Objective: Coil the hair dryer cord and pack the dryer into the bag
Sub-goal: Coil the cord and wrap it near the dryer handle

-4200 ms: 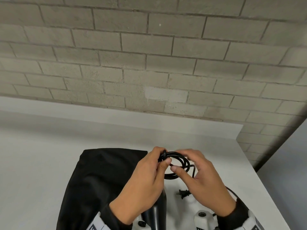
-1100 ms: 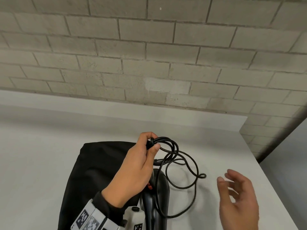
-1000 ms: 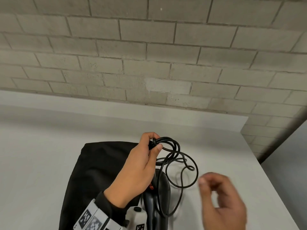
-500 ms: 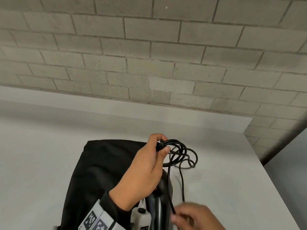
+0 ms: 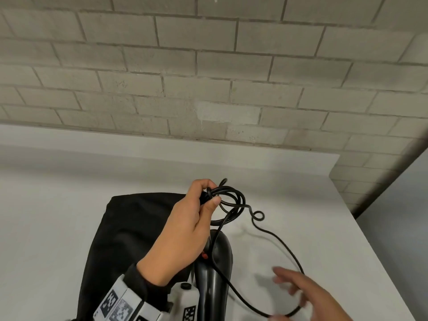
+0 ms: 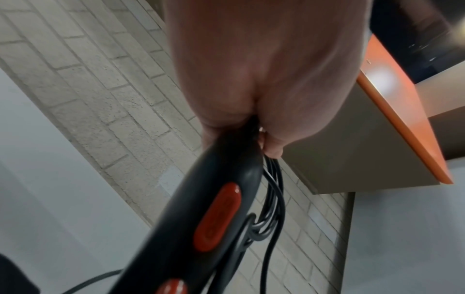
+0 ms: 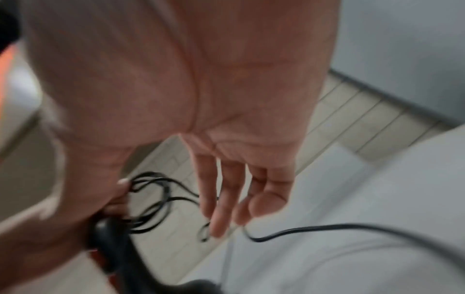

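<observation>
Left hand (image 5: pixel 183 230) raised over bag (image 5: pixel 129 232), pinching coiled cord (image 5: pixel 234 200) at dryer (image 5: pixel 214 274) handle end. Right hand (image 5: pixel 310 295) low, blurred, fingers spread, loose cord loop at its fingertips on table (image 5: pixel 46 216).

Glossy plastic dryer (image 5: pixel 215 269), matt cloth bag (image 5: pixel 129 228), rough brick wall (image 5: pixel 208 72).

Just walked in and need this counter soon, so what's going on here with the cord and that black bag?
A person is winding up a hair dryer cord. The left hand pinches several finished loops above the dryer's handle. The right hand, fingers spread and blurred, is at the long loose stretch that trails across the white counter. The black bag lies flat beside the dryer, which is not packed yet.
</observation>
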Tool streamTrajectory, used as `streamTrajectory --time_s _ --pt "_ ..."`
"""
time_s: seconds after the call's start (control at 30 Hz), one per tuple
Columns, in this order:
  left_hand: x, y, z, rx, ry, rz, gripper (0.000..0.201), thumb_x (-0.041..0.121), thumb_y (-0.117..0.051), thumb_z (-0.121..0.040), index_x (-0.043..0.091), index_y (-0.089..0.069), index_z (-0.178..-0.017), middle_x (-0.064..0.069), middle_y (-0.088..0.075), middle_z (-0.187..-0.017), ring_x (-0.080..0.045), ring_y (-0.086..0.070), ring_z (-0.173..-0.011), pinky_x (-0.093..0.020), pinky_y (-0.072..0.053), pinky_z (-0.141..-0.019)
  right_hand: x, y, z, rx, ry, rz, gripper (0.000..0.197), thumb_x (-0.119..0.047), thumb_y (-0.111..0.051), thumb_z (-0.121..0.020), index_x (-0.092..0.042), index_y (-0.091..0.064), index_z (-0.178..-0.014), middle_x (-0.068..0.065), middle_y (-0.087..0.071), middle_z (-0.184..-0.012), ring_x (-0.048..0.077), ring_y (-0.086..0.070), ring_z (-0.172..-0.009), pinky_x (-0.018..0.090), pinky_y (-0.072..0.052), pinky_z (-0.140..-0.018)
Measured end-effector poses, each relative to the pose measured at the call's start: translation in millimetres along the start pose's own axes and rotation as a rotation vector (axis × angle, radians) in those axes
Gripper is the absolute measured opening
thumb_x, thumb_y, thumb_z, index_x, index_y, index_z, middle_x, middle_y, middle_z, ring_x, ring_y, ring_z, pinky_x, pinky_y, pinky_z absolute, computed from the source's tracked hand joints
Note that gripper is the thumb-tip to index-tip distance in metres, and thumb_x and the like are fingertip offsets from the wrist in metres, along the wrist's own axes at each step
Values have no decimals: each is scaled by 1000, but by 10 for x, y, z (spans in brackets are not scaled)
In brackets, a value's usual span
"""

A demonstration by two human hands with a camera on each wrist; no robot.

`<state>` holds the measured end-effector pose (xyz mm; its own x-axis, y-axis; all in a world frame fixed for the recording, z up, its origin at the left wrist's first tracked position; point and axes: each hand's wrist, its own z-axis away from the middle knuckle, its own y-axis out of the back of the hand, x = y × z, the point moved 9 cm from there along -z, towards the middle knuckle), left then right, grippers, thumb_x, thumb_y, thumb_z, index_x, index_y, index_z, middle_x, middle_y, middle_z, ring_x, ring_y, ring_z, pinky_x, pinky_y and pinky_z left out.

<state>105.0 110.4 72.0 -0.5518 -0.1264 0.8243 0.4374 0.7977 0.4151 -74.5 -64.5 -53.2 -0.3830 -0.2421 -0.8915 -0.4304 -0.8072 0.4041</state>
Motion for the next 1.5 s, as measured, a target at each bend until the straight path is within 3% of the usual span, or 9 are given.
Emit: streamTrajectory --time_s 0.1,0.3,0.43,0.67,0.8,0.97,1.17,1.4,1.5 --pt "16 -19 2 -6 -8 -9 5 29 -47 -102 31 -49 -106 -15 -48 -62 -16 -36 -51 -27 -33 -50 -606 -388 42 -30 285 15 51 -74 -69 -60 -39 -69 -97 -16 -71 -96 10 -61 -88 20 -49 -70" --pt "67 -66 39 -24 -12 -27 6 29 -47 -102 31 -49 -107 1 -41 -55 -8 -35 -47 -15 -31 -48 -1127 -702 -214 111 349 -111 14 -36 -68 -85 -24 -69 -77 -4 -69 -75 8 -62 -70 15 -48 -63" --pt "39 -9 37 -11 7 -12 5 30 -47 -102 31 -48 -106 -11 -46 -59 -8 -34 -48 -17 -31 -47 -854 -856 -166 -23 279 -108 16 -19 -71 -85 -22 -67 -69 -10 -60 -60 1 -48 -51 10 -38 -53" --pt "138 -174 43 -51 -24 9 8 22 -49 -102 28 -48 -108 13 -47 -57 -7 -37 -48 -13 -31 -50 -817 -713 -147 69 271 -254 12 -28 -67 -87 -22 -71 -77 4 -70 -74 17 -63 -69 22 -50 -66" --pt "184 -263 53 -89 -40 1 12 21 -48 -102 31 -46 -108 15 -53 -63 -5 -44 -51 -14 -36 -50 -973 -757 -229 75 307 -258 21 -19 -60 -92 -10 -62 -73 13 -59 -64 14 -47 -55 24 -40 -53" --pt "128 -154 51 -51 -37 -2 9 25 -47 -102 29 -47 -109 0 -44 -61 -8 -36 -50 -16 -29 -50 -692 -916 -26 -139 400 -39 30 -47 -60 -83 -17 -59 -77 7 -55 -69 18 -52 -61 30 -44 -58" --pt "93 -166 56 -64 -12 23 9 25 -46 -102 30 -47 -109 12 -42 -56 -7 -35 -48 -13 -28 -49 -17 -639 128 -268 306 414 39 -76 -53 -65 -39 -50 -80 -16 -53 -74 -5 -52 -71 8 -40 -71" --pt "138 -185 60 -84 -24 34 9 24 -46 -102 29 -47 -109 14 -45 -56 -5 -36 -48 -11 -29 -50 227 -285 57 -429 77 531 47 -27 -64 -90 -59 -57 -57 -37 -56 -78 -8 -56 -82 3 -37 -79" --pt "124 -163 57 -77 -17 15 8 25 -46 -102 28 -48 -109 14 -44 -54 -6 -35 -47 -12 -28 -49 78 -377 -22 -433 -24 470 22 -36 -66 -81 -42 -59 -101 -20 -54 -99 -3 -49 -100 -2 -28 -80"
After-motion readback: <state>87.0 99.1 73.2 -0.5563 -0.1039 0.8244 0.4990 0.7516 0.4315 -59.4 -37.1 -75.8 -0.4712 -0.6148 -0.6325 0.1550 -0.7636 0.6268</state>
